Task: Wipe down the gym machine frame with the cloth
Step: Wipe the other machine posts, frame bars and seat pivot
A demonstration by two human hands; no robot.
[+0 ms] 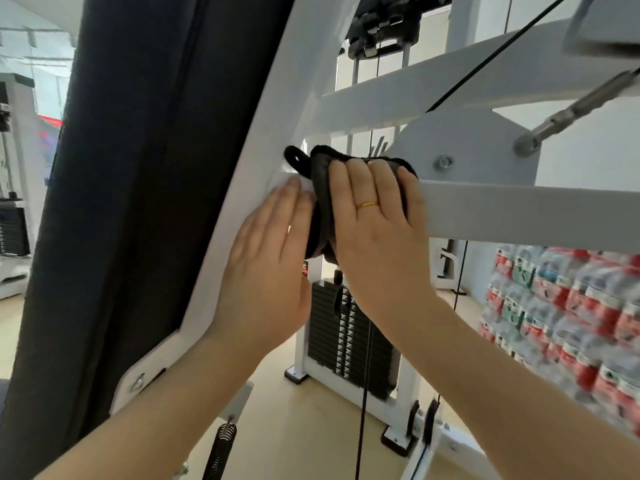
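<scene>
The right hand (374, 230) is pressing a dark cloth (320, 188) flat against the white gym machine frame (519, 216). Its grip is a spread, open-fingered hold, with the fingers (356, 181) lying over the cloth rather than curling round it. The cloth is sitting at the joint where a horizontal crossbar is meeting the slanted upright; a loop of it is sticking out at the upper left. The left hand (270, 258) is lying flat and empty on the upright, just beside the cloth and touching its left edge. From the grip, the unwiped crossbar is running away to the right, its long axis nearly level, so the right hand is the nearer one for a stroke along it. A black pad (138, 202) is lining the upright's far left side.
</scene>
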